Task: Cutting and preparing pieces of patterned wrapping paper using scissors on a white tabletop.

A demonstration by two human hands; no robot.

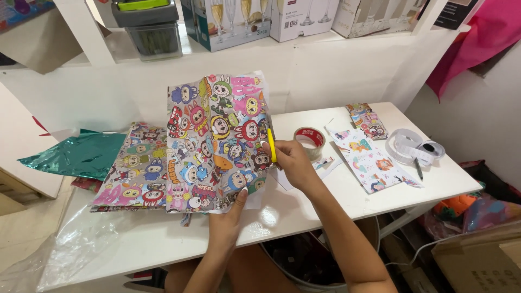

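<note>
My left hand (229,217) grips the lower edge of a sheet of colourful cartoon-print wrapping paper (217,141) and holds it up above the white table (304,206). My right hand (290,160) holds yellow-handled scissors (271,144) at the sheet's right edge. Behind the raised sheet, more of the same printed paper (138,171) lies flat on the table.
A roll of clear tape with a red core (310,140) sits right of my right hand. Farther right lie pastel printed paper (369,160), a small printed strip (368,120), white tape rolls (415,145) and a pen (418,169). Green foil (81,154) lies at left. Boxes stand on the shelf (304,16).
</note>
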